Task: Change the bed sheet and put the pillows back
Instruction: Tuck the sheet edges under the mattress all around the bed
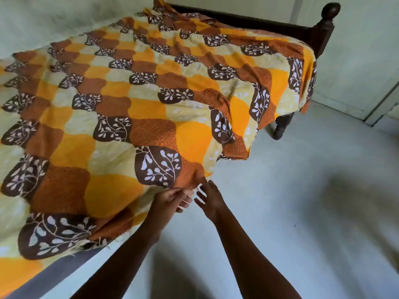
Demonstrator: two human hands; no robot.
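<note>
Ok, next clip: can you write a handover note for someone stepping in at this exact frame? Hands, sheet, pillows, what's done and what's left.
Left hand: grips the near edge of the patterned sheet.
Right hand: open with fingers spread, right beside that edge. It is unclear whether it touches the sheet.
Sheet: spread over the bed and wrinkled. It hangs loose over the near side and over the corner by the dark bedpost.
Pillows: none in view.
Done: the sheet is laid across the bed.
Left: pull it smooth, tuck the edges, and put the pillows back.
</note>
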